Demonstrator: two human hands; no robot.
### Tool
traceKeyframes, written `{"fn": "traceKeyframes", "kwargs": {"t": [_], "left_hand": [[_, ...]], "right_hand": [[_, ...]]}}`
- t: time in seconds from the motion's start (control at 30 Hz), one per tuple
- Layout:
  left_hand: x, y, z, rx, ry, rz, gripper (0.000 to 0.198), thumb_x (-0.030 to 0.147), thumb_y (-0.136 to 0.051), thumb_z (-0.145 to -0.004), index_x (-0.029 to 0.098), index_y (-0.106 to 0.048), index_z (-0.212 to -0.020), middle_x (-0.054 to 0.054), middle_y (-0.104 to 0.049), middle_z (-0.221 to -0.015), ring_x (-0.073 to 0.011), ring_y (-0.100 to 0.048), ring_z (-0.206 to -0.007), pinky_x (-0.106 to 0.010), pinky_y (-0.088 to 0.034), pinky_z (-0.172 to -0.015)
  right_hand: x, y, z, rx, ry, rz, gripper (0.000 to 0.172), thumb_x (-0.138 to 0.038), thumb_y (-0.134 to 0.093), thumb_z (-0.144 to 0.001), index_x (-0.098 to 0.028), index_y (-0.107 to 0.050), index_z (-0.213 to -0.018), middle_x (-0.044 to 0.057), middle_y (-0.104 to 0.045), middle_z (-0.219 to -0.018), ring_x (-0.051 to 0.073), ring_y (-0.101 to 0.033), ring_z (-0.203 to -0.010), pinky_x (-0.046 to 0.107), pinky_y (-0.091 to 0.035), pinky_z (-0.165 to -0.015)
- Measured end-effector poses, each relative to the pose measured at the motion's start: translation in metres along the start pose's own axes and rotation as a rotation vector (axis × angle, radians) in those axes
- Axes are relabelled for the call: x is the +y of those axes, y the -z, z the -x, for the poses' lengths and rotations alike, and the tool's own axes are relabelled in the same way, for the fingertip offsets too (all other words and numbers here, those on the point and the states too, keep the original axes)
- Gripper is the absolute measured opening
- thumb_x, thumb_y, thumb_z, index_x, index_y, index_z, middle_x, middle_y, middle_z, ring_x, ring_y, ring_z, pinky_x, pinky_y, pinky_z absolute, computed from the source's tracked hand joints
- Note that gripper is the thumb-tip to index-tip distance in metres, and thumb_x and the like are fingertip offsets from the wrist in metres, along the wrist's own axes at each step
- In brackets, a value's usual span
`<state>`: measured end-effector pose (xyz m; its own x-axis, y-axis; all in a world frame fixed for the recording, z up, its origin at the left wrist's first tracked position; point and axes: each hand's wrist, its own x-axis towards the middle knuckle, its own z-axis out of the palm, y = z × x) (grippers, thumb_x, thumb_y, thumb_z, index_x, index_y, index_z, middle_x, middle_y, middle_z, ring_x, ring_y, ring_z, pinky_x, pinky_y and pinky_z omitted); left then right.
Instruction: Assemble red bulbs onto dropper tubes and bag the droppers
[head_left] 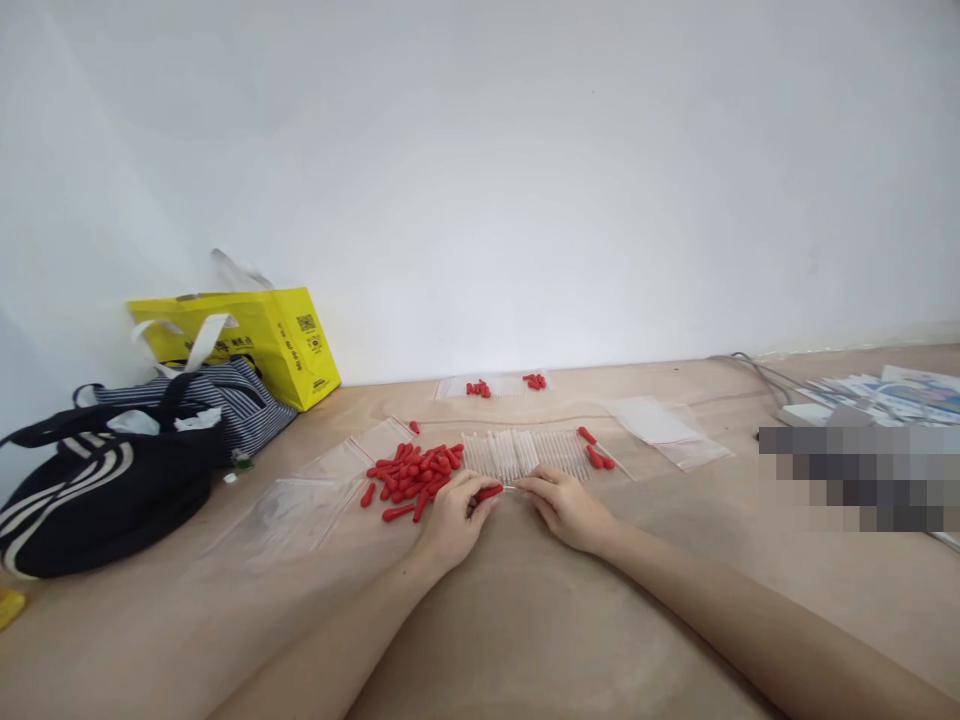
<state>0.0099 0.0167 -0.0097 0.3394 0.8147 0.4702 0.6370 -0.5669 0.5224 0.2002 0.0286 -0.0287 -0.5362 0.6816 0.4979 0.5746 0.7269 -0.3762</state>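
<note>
Between the fingers of my left hand (459, 512) is a red rubber dropper bulb (489, 492), its narrow end pointing right. My right hand (564, 505) pinches a thin clear dropper tube (511, 488), whose end meets the bulb or lies right by it; I cannot tell if it is inside. Just beyond both hands lies a row of clear tubes (517, 450) side by side. To the left, next to my left hand, is a heap of red bulbs (412, 470). Right of the row are a few tubes fitted with red bulbs (596, 458).
Clear zip bags (292, 510) lie on the left, with more plastic bags (664, 430) on the right. Bagged droppers with red bulbs (480, 388) lie near the wall. A black bag (112, 500), a striped bag (232, 400) and a yellow bag (300, 340) stand left. Papers (892, 400) lie right.
</note>
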Motion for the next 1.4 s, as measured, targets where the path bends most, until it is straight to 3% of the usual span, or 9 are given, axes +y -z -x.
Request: {"fn": "traceKeyframes", "kwargs": {"t": [0.23,0.43,0.6,0.8,1.23,1.4], "left_hand": [[0.001,0.001,0.001,0.018,-0.024,0.027,0.017,0.012,-0.052,-0.075,0.018,-0.063,-0.087,-0.003,-0.062,-0.082,-0.0149,-0.058,-0.076,-0.026,-0.047,-0.070],[0.000,0.000,0.000,0.043,-0.041,0.036,0.016,0.014,-0.052,-0.076,0.019,-0.063,-0.086,-0.002,-0.065,-0.083,-0.0153,-0.060,-0.078,-0.027,-0.048,-0.072],[-0.002,-0.002,0.001,0.026,0.025,0.070,0.015,0.017,-0.052,-0.077,0.019,-0.063,-0.087,-0.001,-0.067,-0.084,-0.0144,-0.061,-0.076,-0.025,-0.048,-0.069],[-0.006,-0.006,0.002,0.046,0.095,0.097,0.013,0.023,-0.052,-0.078,0.017,-0.062,-0.083,0.000,-0.067,-0.077,-0.0136,-0.061,-0.069,-0.023,-0.048,-0.062],[0.007,0.000,0.001,-0.027,-0.023,0.006,0.010,0.015,-0.051,-0.076,0.017,-0.061,-0.076,-0.001,-0.065,-0.073,-0.0139,-0.059,-0.067,-0.023,-0.045,-0.062],[0.008,0.001,0.000,-0.047,-0.003,0.037,0.013,0.016,-0.048,-0.077,0.017,-0.061,-0.076,-0.001,-0.065,-0.072,-0.0140,-0.060,-0.067,-0.023,-0.044,-0.061]], "right_hand": [[-0.003,0.001,0.001,0.106,-0.017,0.219,0.025,-0.014,-0.042,-0.083,-0.022,-0.062,-0.096,0.004,-0.060,-0.079,0.014,-0.049,-0.065,0.030,-0.033,-0.065],[-0.005,-0.001,0.002,0.091,-0.018,0.071,0.023,-0.017,-0.039,-0.085,-0.018,-0.060,-0.095,0.005,-0.058,-0.081,0.015,-0.051,-0.072,0.028,-0.038,-0.065],[-0.001,-0.007,0.004,0.095,0.015,-0.010,0.026,-0.013,-0.039,-0.084,-0.019,-0.057,-0.101,0.005,-0.056,-0.082,0.015,-0.051,-0.075,0.026,-0.040,-0.066],[-0.004,-0.009,0.004,0.126,0.050,0.073,0.025,-0.011,-0.039,-0.083,-0.017,-0.059,-0.097,0.006,-0.055,-0.077,0.015,-0.047,-0.069,0.026,-0.038,-0.063],[-0.001,-0.001,0.004,0.026,0.157,0.174,0.026,-0.002,-0.038,-0.076,-0.016,-0.060,-0.080,0.004,-0.052,-0.071,0.013,-0.041,-0.065,0.027,-0.028,-0.065],[-0.001,0.001,0.003,0.041,0.194,0.176,0.032,0.002,-0.035,-0.070,-0.016,-0.059,-0.083,0.003,-0.051,-0.070,0.013,-0.040,-0.063,0.027,-0.026,-0.065]]}}
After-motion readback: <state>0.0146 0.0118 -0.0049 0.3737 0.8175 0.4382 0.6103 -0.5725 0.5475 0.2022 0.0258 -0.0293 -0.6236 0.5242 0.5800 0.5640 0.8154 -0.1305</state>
